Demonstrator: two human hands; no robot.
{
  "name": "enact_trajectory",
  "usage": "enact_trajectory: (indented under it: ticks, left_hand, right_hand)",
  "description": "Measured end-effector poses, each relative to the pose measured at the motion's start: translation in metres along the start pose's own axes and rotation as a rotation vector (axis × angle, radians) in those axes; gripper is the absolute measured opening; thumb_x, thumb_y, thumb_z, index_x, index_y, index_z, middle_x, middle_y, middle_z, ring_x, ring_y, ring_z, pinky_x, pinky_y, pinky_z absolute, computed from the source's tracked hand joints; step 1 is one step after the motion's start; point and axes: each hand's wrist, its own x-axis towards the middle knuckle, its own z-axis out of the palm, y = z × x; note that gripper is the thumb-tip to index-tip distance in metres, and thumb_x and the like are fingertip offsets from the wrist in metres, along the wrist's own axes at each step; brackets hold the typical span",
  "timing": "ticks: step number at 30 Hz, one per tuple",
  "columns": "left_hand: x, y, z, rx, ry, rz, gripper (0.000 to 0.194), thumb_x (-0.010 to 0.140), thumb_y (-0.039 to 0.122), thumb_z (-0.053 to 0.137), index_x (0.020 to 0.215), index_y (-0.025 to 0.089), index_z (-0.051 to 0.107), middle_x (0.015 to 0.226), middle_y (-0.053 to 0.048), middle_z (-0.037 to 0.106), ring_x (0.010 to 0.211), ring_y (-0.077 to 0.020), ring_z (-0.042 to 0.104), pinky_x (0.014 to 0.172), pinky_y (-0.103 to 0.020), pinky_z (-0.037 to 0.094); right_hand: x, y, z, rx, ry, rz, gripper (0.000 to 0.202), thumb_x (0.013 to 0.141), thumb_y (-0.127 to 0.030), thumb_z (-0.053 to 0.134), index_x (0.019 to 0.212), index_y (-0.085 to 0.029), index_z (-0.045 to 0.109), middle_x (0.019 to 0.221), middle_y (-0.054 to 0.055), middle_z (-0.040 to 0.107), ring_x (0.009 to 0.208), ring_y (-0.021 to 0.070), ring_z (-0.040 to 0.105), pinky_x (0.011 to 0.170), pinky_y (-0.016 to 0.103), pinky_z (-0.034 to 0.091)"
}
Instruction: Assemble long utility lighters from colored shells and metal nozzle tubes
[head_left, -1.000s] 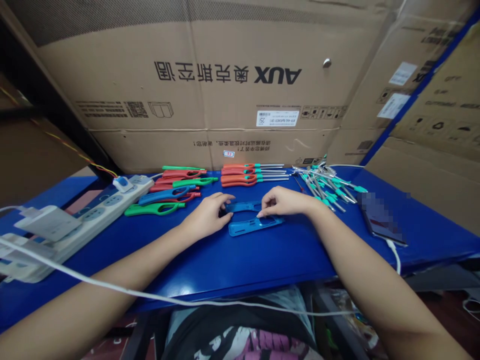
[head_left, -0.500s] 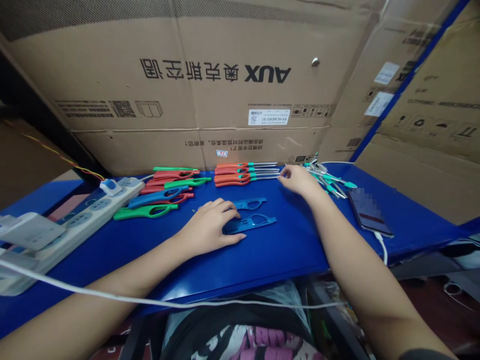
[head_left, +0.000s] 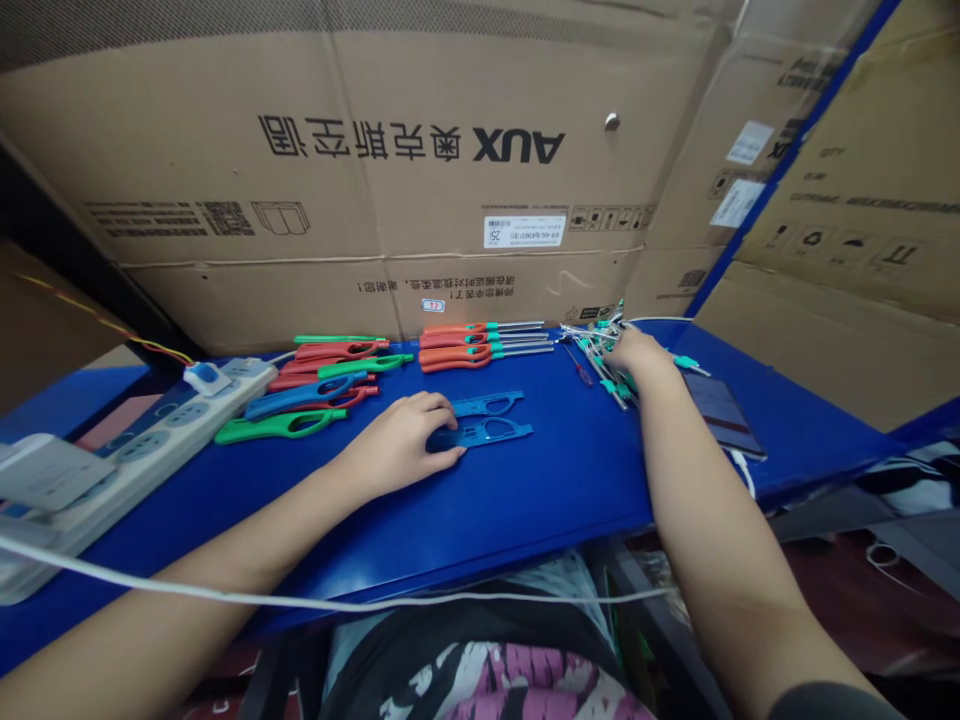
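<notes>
On the blue table, my left hand (head_left: pixel 405 445) curls over the left end of the nearer blue lighter handle half (head_left: pixel 495 431), thumb on the near side and fingers on the far side. A second blue handle half (head_left: pixel 491 404) lies just behind it, its left end close to my fingers. My right hand (head_left: pixel 637 355) reaches into a loose pile of metal lighter tubes with green ends (head_left: pixel 619 385). Its fingertips are hidden there, so what they touch is unclear. A thin screwdriver (head_left: pixel 581 370) lies left of the pile.
Orange lighters with metal tubes (head_left: pixel 457 357) lie in a row at the back. Red, green and blue lighter handles (head_left: pixel 304 424) are stacked left, beside a white power strip (head_left: pixel 169 425). A phone (head_left: pixel 724 415) charges at the right. A white cable (head_left: pixel 337 605) crosses in front. Cardboard (head_left: pixel 420 220) walls the back.
My right hand has moved right, from the tube tips of the orange lighters into the pile of metal tubes. My left hand stays at the blue handle halves. The view has shifted slightly.
</notes>
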Motion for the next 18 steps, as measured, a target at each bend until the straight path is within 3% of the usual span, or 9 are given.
enact_trajectory:
  ticks: [9, 14, 18]
  left_hand:
    - [0.000, -0.003, -0.003, -0.031, -0.011, -0.002, 0.025, 0.090, 0.038, 0.063, 0.103, 0.017, 0.068, 0.102, -0.008, 0.066, 0.094, -0.0237, 0.065, 0.086, -0.036, 0.051]
    - [0.000, -0.004, -0.004, -0.030, -0.009, 0.012, 0.024, 0.090, 0.037, 0.064, 0.102, 0.017, 0.069, 0.100, -0.008, 0.067, 0.094, -0.0241, 0.066, 0.086, -0.036, 0.050]
    - [0.000, -0.004, -0.003, -0.025, -0.005, 0.022, 0.024, 0.090, 0.037, 0.064, 0.102, 0.016, 0.069, 0.098, -0.008, 0.067, 0.095, -0.0243, 0.065, 0.086, -0.036, 0.050]
  right_hand:
    - [0.002, -0.004, 0.001, -0.012, -0.012, -0.001, 0.040, 0.074, -0.016, 0.069, 0.113, -0.011, 0.069, 0.118, 0.025, 0.068, 0.112, 0.0354, 0.067, 0.090, 0.043, 0.055]
    - [-0.003, -0.006, -0.008, 0.032, 0.045, 0.005, 0.040, 0.078, -0.028, 0.068, 0.114, -0.011, 0.068, 0.116, 0.024, 0.068, 0.110, 0.0345, 0.066, 0.086, 0.040, 0.054]
    - [-0.006, -0.008, -0.013, 0.158, 0.143, -0.028, 0.022, 0.080, -0.031, 0.064, 0.090, -0.012, 0.071, 0.095, 0.019, 0.072, 0.097, 0.0320, 0.069, 0.080, 0.037, 0.053]
